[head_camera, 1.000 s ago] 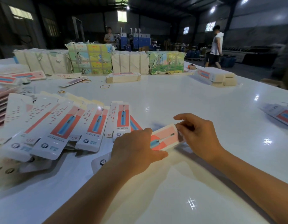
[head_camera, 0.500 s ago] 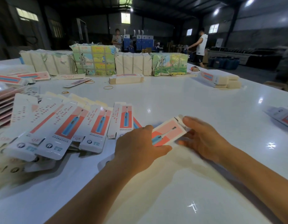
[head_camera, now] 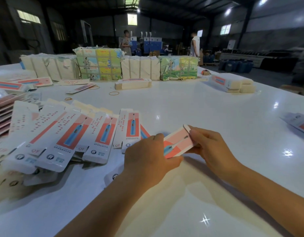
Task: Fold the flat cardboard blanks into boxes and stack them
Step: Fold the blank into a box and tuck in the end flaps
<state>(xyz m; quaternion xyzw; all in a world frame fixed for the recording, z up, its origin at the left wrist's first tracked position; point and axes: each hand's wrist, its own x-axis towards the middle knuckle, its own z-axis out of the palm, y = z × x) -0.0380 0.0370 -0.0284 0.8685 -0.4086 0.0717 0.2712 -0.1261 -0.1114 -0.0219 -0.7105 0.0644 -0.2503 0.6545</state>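
The cardboard blanks [head_camera: 65, 135] are showing white with coral-red panels and a blue toothbrush picture; the bench [head_camera: 207, 106] is gleaming glossy white.

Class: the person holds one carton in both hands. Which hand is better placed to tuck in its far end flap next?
Probably the right hand: its fingertips already pinch the flap at the carton's far end, while the left hand steadies the near end.
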